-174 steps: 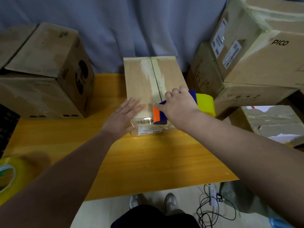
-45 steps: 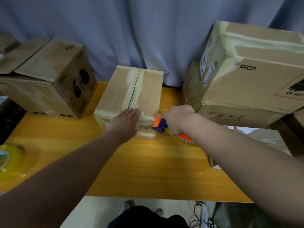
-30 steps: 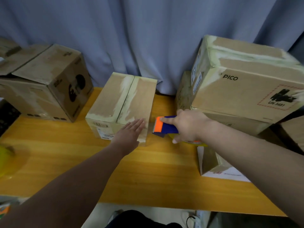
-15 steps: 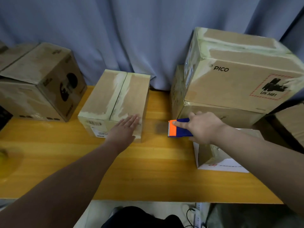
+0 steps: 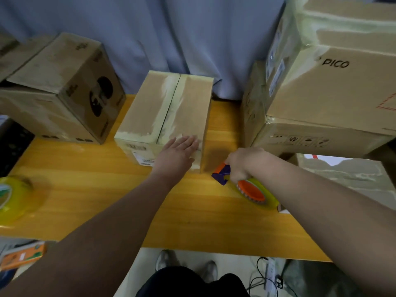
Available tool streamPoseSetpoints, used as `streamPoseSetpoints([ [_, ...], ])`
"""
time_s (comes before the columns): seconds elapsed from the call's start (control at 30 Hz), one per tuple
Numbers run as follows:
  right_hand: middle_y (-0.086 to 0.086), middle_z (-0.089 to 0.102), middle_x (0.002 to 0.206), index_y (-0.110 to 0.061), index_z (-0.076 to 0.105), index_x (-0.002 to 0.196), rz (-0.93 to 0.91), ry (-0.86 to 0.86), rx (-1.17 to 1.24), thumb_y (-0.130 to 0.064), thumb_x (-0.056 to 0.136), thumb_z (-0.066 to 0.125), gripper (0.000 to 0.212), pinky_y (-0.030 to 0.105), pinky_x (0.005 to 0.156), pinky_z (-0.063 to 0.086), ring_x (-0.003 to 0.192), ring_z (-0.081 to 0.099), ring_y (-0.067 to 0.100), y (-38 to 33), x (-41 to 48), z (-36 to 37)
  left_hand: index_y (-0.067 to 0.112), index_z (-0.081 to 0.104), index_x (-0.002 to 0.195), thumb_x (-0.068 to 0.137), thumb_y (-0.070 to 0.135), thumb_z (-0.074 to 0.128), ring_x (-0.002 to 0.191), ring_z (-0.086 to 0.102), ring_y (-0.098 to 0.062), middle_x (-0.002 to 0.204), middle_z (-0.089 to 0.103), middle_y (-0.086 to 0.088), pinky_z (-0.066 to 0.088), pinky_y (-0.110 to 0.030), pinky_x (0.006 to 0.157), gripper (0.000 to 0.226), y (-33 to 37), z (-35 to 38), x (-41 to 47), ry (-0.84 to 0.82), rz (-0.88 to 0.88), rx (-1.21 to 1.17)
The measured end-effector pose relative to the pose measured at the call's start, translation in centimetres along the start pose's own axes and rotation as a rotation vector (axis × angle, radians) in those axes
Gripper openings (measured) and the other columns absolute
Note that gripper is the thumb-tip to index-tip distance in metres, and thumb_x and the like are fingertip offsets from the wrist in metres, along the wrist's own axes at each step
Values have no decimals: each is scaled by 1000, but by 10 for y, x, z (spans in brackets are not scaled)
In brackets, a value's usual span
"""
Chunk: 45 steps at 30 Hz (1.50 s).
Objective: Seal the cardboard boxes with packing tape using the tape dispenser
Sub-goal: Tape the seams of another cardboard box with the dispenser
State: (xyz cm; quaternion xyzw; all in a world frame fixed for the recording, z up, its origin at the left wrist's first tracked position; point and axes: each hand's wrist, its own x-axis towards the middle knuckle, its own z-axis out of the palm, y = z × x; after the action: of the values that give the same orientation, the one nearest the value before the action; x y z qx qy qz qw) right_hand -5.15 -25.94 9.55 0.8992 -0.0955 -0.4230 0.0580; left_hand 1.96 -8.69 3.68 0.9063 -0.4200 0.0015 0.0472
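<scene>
The small cardboard box [image 5: 167, 108] sits mid-table on the yellow wooden table [image 5: 107, 194], long axis running near to far and skewed a bit right at the far end, with a strip of tape down its top seam the same way. The left hand [image 5: 177, 153] lies flat on the box's near right corner, fingers straight and close together. The right hand [image 5: 242, 162] is just right of that corner, fingers curled tight round the tape dispenser [image 5: 251, 190]. The dispenser lies diagonally: its orange and blue blade end points far-left at the box's near right corner, and the yellowish roll with its orange hub trails near-right. Can't tell if it's touching the table. A spare tape roll [image 5: 12, 198] lies at the table's left edge, a bigger box [image 5: 64, 88] stands far left, and a PICO box [image 5: 330, 88] is stacked on another carton [image 5: 310, 136] at right.
</scene>
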Motion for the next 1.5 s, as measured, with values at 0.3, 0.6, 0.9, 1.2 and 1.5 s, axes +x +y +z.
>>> streamPoseSetpoints([
  [0.3,2,53,77,-14,64,88,-82,-109,158,-36,89,58,22,28,52,34,61,46,17,-5,20,24,15,67,117,81,26,57,110,62,-22,119,67,0,31,-33,93,39,-12,10,6,273,96,-17],
  [0.6,10,66,109,-18,47,123,-51,286,1635,-30,88,67,42,37,85,52,97,65,28,20,50,108,16,65,107,82,37,50,96,61,-27,107,65,-1,34,-41,86,36,-21,25,15,434,239,178],
  [0.9,18,69,101,-4,66,110,7,495,1152,-31,95,58,32,41,88,49,93,65,30,24,94,124,16,66,110,80,47,52,87,60,-27,99,64,-5,37,-41,79,45,-13,35,19,489,188,314],
  [1.2,7,43,148,-11,31,149,-51,1093,888,-53,85,62,83,37,119,13,138,33,23,-81,78,96,20,54,122,87,55,47,107,56,-26,117,61,-2,24,-42,90,50,-24,27,4,473,146,435],
  [1.5,11,55,138,-11,50,139,290,1367,609,-20,99,41,42,35,118,7,132,46,20,-78,82,97,18,42,141,93,35,55,130,45,-18,144,47,-2,23,-32,110,53,-37,31,4,423,209,266],
])
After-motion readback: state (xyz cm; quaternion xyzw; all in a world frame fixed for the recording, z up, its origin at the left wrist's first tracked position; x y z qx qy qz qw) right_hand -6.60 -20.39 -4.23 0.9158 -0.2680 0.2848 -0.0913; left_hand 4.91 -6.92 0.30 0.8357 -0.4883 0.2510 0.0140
